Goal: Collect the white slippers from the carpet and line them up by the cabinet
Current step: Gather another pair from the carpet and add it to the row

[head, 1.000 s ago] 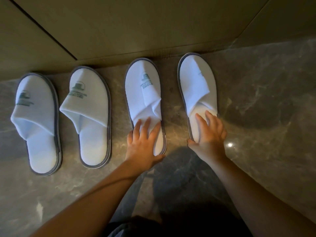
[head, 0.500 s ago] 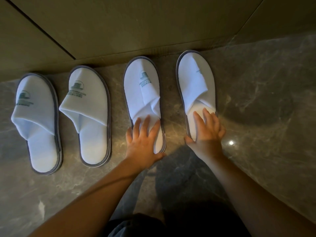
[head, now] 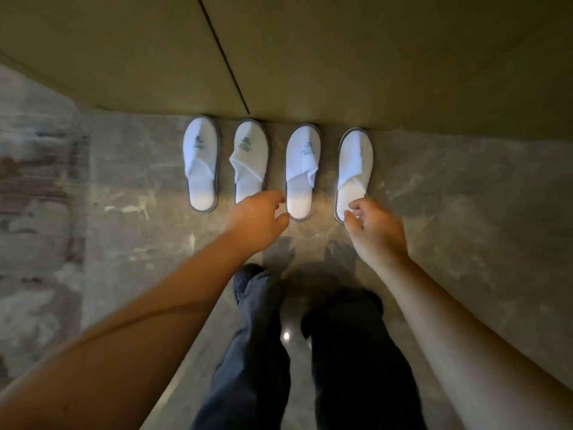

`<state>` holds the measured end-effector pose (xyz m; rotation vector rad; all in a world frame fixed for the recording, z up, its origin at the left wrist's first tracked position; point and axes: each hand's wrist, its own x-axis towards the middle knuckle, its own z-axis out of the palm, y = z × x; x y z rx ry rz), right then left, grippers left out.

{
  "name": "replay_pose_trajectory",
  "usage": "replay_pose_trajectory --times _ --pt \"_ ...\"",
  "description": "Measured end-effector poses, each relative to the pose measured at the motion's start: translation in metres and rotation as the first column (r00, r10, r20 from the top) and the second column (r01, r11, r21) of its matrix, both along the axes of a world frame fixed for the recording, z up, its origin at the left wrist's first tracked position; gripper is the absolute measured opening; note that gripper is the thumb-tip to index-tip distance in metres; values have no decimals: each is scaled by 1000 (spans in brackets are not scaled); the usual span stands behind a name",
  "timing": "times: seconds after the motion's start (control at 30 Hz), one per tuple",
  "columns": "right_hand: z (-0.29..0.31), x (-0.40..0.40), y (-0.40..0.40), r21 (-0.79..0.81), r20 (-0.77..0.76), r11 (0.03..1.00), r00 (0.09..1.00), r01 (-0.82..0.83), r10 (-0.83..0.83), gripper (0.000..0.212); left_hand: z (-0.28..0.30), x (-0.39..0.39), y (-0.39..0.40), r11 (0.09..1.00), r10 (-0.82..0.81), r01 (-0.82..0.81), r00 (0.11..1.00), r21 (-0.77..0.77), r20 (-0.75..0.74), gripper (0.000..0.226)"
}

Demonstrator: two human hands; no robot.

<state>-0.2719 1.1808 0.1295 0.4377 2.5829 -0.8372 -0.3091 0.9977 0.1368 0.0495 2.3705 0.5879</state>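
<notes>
1. White slippers, four of them, lay in a row on the stone floor (head: 449, 197), toes against the foot of the cabinet (head: 310, 57): the far-left slipper (head: 201, 169), the second slipper (head: 249, 156), the third slipper (head: 301, 172) and the right-end slipper (head: 354, 172). None was being held.

2. The left hand (head: 257, 218) hovered just above the heels of the second and third slippers, its fingers loosely curled and holding nothing. The right hand (head: 376, 231) hung over the heel of the right-end slipper, likewise loosely curled and empty. Whether either fingertip touched cloth could not be told.

3. The row looked finished, so the main risk was undoing it. A finger catching a heel as the hands moved off could drag or twist a slipper out of line; these are light, flat things and the polished floor would probably let them slide easily.

4. The feet (head: 248, 274) stood near the heels. A forward step or a shuffle while rising could kick the third or right-end slipper askew.

5. The gaps were narrow. A nudge to one slipper could push it against its neighbour and shift both.

6. A patterned strip at the left edge of the floor may have been the carpet (head: 37, 181); it was too blurred to tell whether any slipper lay there uncollected.
</notes>
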Motion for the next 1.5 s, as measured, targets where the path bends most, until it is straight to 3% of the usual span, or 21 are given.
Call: replay_pose_trajectory --times 0.1,0.23,0.5,0.67,0.8,0.97,1.1,1.23,1.5 --pt "122 -2 -21 -146 29 989 999 -22 26 23 120 15 -33 999 50 -50 999 -5 -11 37" --pt "245 -2 -51 -202 -32 964 985 -171 168 23 241 38 -73 991 121 -124 991 -52 -48 39" --pt "366 24 -97 -197 -184 872 891 -448 416 19 379 128 -110 885 445 -460 882 -77 -153 39" --pt "384 60 -127 -235 -179 730 767 -642 616 16 404 207 -118 658 749 -752 650 29 -126 40" --pt "395 82 -192 -257 -161 548 594 -796 788 17 414 263 -139 424 902 -901 412 89 -131 40" --pt "421 114 -328 -262 -289 199 273 -944 918 19 417 335 -195 85 986 -986 63 141 -154 38" --pt "424 149 -431 -258 -338 28 118 -966 934 19 405 385 -250 -124 974 -976 -154 179 -165 36" --pt "417 173 -506 -234 -303 0 73 -972 950 20 400 414 -328 -195 961 -959 -229 206 -154 33" --pt "416 168 -627 -211 -184 99 139 -972 973 21 427 415 -516 -176 928 -947 -250 267 -275 30"
